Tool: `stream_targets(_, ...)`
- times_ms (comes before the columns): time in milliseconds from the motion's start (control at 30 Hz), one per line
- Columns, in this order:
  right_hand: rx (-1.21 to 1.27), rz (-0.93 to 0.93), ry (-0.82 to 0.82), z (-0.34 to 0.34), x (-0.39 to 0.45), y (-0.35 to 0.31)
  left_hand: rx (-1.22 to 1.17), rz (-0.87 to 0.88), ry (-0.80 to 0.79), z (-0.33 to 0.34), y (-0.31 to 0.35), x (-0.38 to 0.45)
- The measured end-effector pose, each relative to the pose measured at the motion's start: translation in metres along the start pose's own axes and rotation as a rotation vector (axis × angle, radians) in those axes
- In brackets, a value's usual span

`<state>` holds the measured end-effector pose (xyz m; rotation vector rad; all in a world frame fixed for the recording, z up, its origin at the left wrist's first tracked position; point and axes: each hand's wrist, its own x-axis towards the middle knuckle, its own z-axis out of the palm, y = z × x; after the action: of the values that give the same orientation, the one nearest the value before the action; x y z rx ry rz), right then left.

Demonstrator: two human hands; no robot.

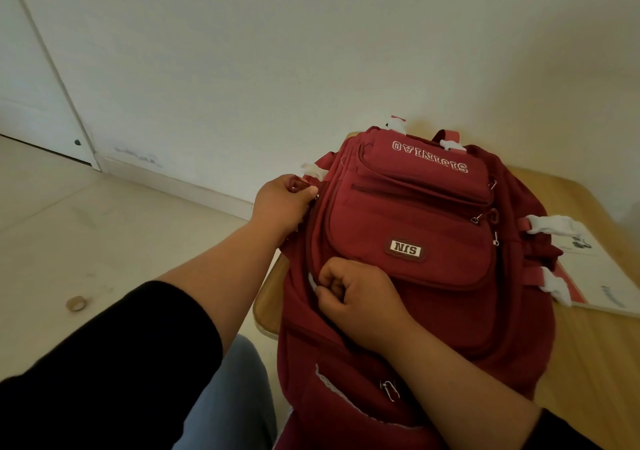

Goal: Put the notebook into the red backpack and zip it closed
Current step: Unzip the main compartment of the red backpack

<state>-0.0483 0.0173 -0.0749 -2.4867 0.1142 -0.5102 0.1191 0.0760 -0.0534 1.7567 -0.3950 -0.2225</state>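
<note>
The red backpack [415, 228] lies front up on a wooden table, its white lettering upside down to me. My left hand [282, 207] pinches the bag's left side fabric by a white strap end. My right hand [356, 300] is closed in a fist at the left side zipper line, fingers pinched on what looks like the zipper pull, which is hidden by the fingers. A white notebook [602, 276] lies flat on the table right of the bag, partly under the white-tipped straps.
The wooden table [595, 352] has rounded corners, and the bag hangs over its near edge toward my lap. A white wall stands close behind. A roll of tape [76, 303] lies on the pale floor at left. A white door [31, 68] is at far left.
</note>
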Motion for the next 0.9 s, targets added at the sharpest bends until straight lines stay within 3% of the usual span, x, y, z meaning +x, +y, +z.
stream_targets(200, 0.013, 0.084, 0.023, -0.006, 0.011, -0.012, -0.061, -0.04, -0.023, -0.004, -0.001, -0.001)
stream_targets(400, -0.268, -0.05, 0.169, -0.013, 0.042, -0.025, -0.057, -0.039, -0.031, -0.005, -0.001, 0.001)
stream_targets(633, -0.307, 0.413, -0.082, -0.006, 0.082, -0.011, -0.043, -0.005, -0.058, -0.005, -0.004, 0.004)
stream_targets(900, -0.279, 0.411, -0.083, -0.004, 0.085, -0.001, 0.021, 0.06, -0.06, -0.001, -0.007, 0.006)
